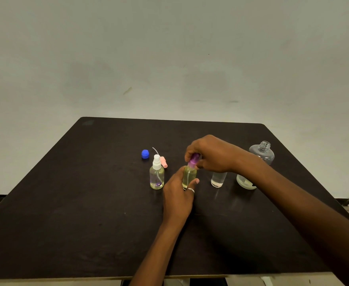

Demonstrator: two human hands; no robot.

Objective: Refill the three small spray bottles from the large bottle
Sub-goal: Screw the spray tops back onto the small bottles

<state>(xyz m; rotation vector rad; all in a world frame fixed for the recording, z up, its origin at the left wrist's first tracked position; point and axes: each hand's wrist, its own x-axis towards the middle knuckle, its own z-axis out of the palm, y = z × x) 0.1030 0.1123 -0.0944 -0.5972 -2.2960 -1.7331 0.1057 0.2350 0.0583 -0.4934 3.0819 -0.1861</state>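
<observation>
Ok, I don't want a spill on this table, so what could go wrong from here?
The right forearm crosses just in front of the large bottle, whose neck is open; a nudge could tip it and spill. The right hand grips the purple cap on the yellow bottle, held by the left hand, close beside a small clear bottle; pulling away carelessly might knock that one over.
</observation>
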